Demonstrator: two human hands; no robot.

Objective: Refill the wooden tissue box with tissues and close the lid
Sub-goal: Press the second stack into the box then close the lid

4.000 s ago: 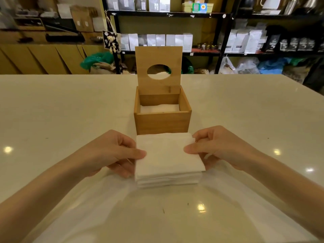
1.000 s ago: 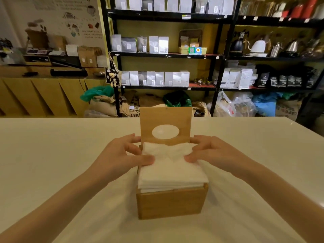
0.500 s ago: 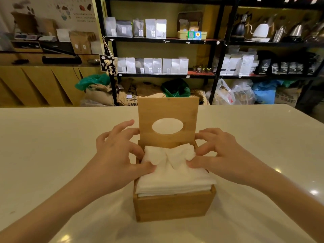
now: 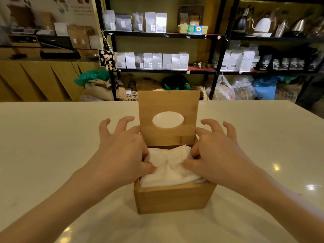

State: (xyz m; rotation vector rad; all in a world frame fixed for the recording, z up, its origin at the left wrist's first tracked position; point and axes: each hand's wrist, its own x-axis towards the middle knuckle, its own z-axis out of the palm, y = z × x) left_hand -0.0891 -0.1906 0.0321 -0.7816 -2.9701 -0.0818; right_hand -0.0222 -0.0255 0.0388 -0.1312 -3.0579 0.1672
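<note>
Tissues [image 4: 171, 170] sit in the wooden tissue box [image 4: 173, 199] mid-counter [image 4: 52, 137], crumpled and humped above the rim, lid [image 4: 168, 120] standing upright at the back: you look to be at the tamping step. Your left hand [image 4: 122, 153] and right hand [image 4: 215, 153] press thumbs and inner fingers into the stack, outer fingers splayed, gripping nothing firmly. Next, flatten the hump below the rim, pull both hands out sideways, where the counter is bare, then swing the lid forward.
</note>
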